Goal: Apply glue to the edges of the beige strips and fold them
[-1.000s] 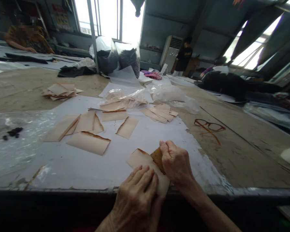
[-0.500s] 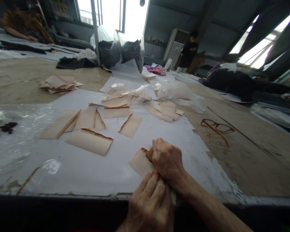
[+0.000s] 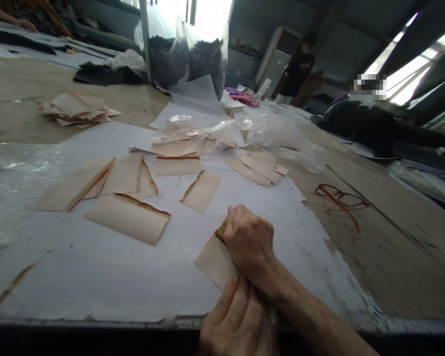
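Observation:
My right hand [image 3: 249,240] is closed round a small yellow-brown piece [image 3: 221,230], pressed on the upper edge of a pale beige sheet [image 3: 215,259]. Just below it, my left hand [image 3: 239,316] lies on the lower part of that sheet, its fingers close together and bent over it. The sheet's right part is hidden under both hands. On the white paper [image 3: 133,277] to the left lie several beige pieces with brown edges, among them a long one [image 3: 128,220] and a smaller one [image 3: 201,191].
Orange-framed glasses [image 3: 341,197] rest at the right. Clear plastic [image 3: 282,138] and fanned beige pieces [image 3: 257,167] lie farther back, with a beige stack [image 3: 76,108] at the back left. One person [image 3: 298,69] stands in the background; another person's hand [image 3: 25,24] shows at the upper left.
The view has shifted and tilted. My right hand and the yellow-brown piece have moved slightly left along the sheet's upper edge, and my left hand remains on the sheet.

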`<state>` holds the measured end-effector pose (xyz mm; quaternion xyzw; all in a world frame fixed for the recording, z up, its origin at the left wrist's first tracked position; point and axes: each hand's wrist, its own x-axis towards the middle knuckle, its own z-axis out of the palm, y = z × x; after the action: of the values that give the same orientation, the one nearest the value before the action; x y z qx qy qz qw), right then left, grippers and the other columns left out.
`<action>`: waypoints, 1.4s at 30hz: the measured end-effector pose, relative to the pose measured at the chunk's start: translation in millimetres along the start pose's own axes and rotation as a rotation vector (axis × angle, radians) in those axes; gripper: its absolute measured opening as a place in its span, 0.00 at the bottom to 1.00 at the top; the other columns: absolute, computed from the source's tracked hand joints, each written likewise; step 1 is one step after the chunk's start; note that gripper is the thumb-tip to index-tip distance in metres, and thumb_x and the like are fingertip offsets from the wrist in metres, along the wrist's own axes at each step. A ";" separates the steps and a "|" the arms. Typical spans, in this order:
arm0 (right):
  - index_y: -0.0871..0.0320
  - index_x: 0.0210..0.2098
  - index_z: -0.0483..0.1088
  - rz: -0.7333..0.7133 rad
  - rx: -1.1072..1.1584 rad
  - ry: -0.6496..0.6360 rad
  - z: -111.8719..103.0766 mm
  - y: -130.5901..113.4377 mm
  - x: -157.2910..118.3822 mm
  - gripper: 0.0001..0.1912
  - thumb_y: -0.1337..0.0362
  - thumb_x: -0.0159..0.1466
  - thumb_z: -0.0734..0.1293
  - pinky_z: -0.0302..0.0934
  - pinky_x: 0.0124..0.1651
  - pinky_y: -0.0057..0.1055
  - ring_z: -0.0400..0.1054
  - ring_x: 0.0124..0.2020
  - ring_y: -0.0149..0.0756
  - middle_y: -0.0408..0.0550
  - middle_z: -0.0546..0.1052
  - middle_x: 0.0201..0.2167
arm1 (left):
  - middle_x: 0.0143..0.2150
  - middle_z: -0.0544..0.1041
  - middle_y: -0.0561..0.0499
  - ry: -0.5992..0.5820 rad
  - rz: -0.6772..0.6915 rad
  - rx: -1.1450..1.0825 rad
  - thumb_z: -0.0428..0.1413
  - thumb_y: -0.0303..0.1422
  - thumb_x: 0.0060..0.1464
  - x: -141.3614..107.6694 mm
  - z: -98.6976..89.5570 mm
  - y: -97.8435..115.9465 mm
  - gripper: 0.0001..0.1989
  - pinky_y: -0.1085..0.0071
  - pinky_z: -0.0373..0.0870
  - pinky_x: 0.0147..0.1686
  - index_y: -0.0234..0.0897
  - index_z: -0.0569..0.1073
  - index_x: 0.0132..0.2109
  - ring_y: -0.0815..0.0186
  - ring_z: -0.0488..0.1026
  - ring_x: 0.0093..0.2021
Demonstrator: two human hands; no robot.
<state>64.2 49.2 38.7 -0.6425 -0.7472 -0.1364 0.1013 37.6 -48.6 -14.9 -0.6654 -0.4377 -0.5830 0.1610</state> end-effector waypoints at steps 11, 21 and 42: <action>0.62 0.28 0.64 -0.019 0.083 0.122 12.9 -12.9 11.8 0.15 0.66 0.63 0.50 0.48 0.21 0.26 0.67 0.22 0.35 0.50 0.71 0.23 | 0.33 0.76 0.44 -0.115 0.042 -0.045 0.51 0.20 0.43 8.0 -12.5 0.4 0.11 0.65 0.69 0.45 0.27 0.73 0.36 0.59 0.71 0.42; 0.64 0.30 0.69 0.181 0.357 -0.091 -1.1 0.8 39.0 0.14 0.67 0.61 0.54 0.53 0.27 0.24 0.68 0.28 0.33 0.52 0.74 0.26 | 0.24 0.70 0.49 -0.298 -0.017 -0.192 0.49 0.21 0.44 14.9 -27.5 7.3 0.06 0.68 0.70 0.36 0.33 0.69 0.28 0.67 0.70 0.30; 0.61 0.28 0.65 0.076 0.086 -0.029 -2.4 0.9 -9.2 0.14 0.65 0.63 0.52 0.51 0.23 0.26 0.69 0.24 0.36 0.49 0.73 0.22 | 0.25 0.71 0.45 -0.153 -0.023 -0.176 0.43 0.18 0.43 6.8 -15.8 4.2 0.13 0.64 0.69 0.41 0.27 0.71 0.32 0.63 0.71 0.35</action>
<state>66.5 39.9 38.0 -0.6674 -0.7288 -0.0910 0.1233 30.3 -59.7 -3.2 -0.7143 -0.4035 -0.5685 0.0615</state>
